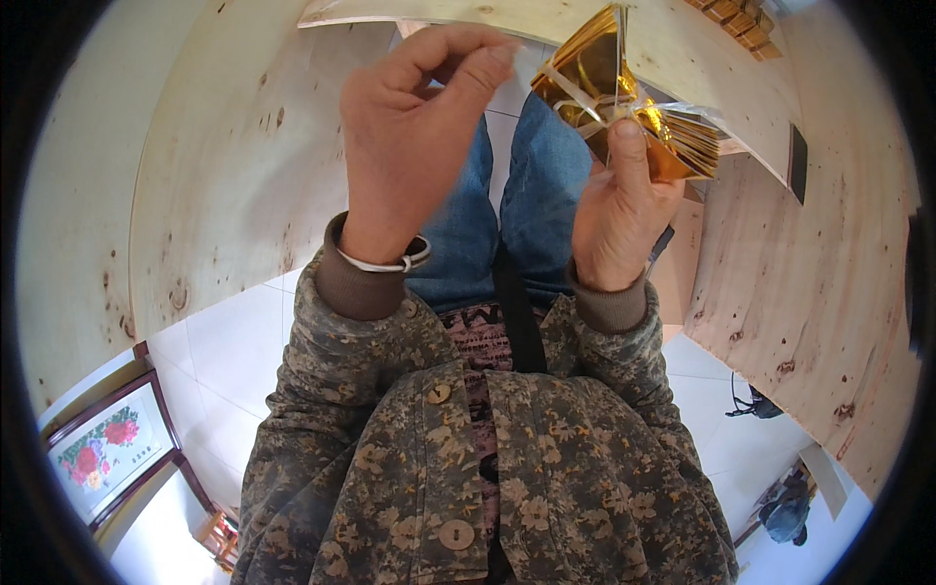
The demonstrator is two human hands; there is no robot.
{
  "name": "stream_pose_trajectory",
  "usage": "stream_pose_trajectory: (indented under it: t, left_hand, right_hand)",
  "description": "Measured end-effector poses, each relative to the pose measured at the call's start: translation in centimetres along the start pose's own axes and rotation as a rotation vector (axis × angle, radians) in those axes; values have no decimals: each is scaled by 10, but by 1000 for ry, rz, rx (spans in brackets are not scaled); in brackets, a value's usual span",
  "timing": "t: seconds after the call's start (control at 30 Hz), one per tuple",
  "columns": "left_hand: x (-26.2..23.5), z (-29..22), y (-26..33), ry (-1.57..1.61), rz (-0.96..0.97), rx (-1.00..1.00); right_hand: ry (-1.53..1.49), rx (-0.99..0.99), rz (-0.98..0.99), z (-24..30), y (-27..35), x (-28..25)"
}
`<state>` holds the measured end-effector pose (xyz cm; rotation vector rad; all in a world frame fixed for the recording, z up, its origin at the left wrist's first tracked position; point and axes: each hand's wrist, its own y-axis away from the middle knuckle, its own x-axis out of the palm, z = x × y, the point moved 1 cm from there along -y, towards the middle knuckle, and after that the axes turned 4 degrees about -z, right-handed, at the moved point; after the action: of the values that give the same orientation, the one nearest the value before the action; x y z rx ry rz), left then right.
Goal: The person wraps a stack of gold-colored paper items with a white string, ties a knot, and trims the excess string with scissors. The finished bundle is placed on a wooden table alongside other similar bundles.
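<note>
My right hand (629, 210) grips a bundle of folded gold foil paper (590, 73), its thumb pressed over the middle. A clear, whitish strip (575, 90) is wrapped around the bundle's waist, and a loose end (682, 109) sticks out to the right. The bundle fans out on both sides of this binding. To the left of it, my left hand (419, 127) is raised with thumb and forefinger pinched together. Something pale and thin may show at those fingertips, too faint to name. A small gap separates them from the bundle.
Pale plywood surfaces (234, 146) curve around me on the left, ahead and on the right (809, 283). More gold foil pieces (739, 24) lie at the far right. A cardboard box (687, 249) stands by my right wrist. A framed flower picture (112, 444) is at lower left.
</note>
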<state>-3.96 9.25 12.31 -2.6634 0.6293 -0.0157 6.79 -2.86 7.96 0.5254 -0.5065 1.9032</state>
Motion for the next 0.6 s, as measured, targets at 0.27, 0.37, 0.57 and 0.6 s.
stream_pose_trajectory:
  t: [0.27,0.37,0.57,0.6]
  left_hand:
    - [3,-28,7,-454,-231,588]
    - [18,-33,15,-462,-44,614]
    - [30,-34,16,-507,-8,557]
    - [29,-35,17,-516,8,550]
  right_hand:
    - [222,-252,24,-2,1,-1]
    - [407,-501,90,-2,-2,-2]
    - [601,-896,203,0,-8,-9]
    - [629,-931,221,1,-10,-10]
